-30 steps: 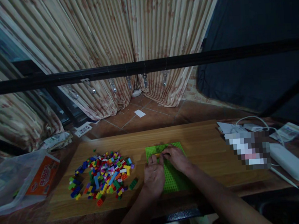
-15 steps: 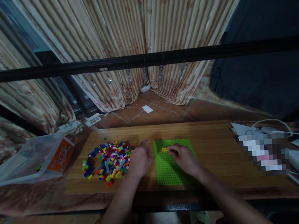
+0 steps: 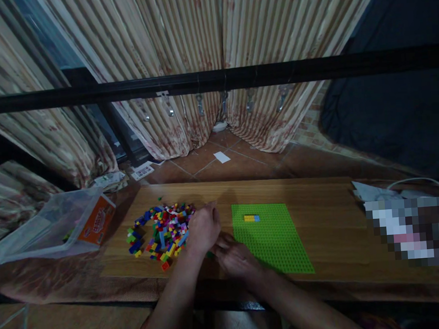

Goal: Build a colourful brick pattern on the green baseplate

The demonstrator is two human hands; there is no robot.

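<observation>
A green studded baseplate (image 3: 274,246) lies on the wooden table. Near its upper left sit a yellow brick (image 3: 249,218) and a light blue brick (image 3: 257,218), end to end. My left hand (image 3: 204,228) is curled at the right edge of a heap of mixed toy bricks (image 3: 167,228); what its fingers hold, if anything, is hidden. Just below it and to the right, left of the baseplate, my right hand (image 3: 233,256) has its fingers drawn together. A small green piece (image 3: 210,254) shows by its fingertips; I cannot tell whether it is gripped.
A clear plastic bin (image 3: 55,231) with an orange label stands left of the wooden table (image 3: 332,226). Papers and a white cable (image 3: 423,180) lie at the right end. Across the view, beyond the table, runs a black bar (image 3: 206,82) with metal clips.
My right hand has moved left off the baseplate to beside my left hand, uncovering the light blue brick next to the yellow one. The camera view has shifted slightly.
</observation>
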